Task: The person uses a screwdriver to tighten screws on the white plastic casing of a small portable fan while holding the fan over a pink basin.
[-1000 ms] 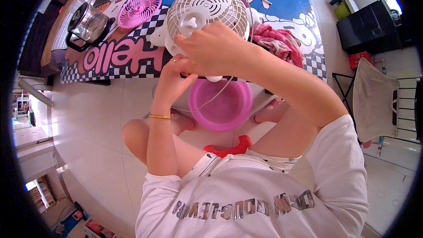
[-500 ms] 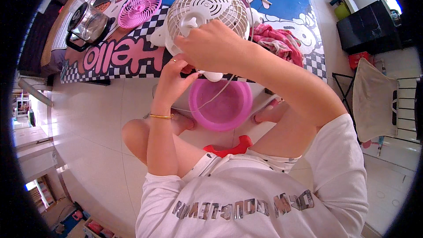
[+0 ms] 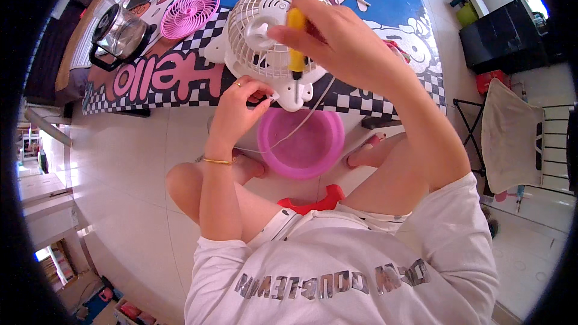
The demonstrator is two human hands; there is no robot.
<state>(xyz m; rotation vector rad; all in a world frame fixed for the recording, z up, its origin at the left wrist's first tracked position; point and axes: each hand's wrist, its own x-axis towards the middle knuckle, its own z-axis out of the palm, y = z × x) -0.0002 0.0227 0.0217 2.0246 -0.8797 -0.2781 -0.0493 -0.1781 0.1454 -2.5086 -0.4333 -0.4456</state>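
A white fan [image 3: 244,15] with a round slatted cage lies on the table in front of me. My right hand [image 3: 322,24] is wrapped round the yellow handle of a screwdriver [image 3: 297,42], held over the cage. Its thin metal shaft points down toward the fan's white foot [image 3: 291,101]; whether the tip touches cannot be told. At the left edge of that foot, my left hand [image 3: 242,101] is closed, thumb and fingers pinched on its rim. A white cord [image 3: 307,117] hangs from the fan past the table edge.
Left on the table are a round pink plastic grille [image 3: 180,15] and a clear jug [image 3: 123,36] with a black handle. A pink cloth [image 3: 398,51] shows partly behind my right arm. Below the edge stands a pink basin [image 3: 267,159]; a folding chair [image 3: 512,138] is at right.
My right hand has lifted away from my left hand and moved right, bringing the yellow screwdriver into sight. The left hand stays by the fan's foot.
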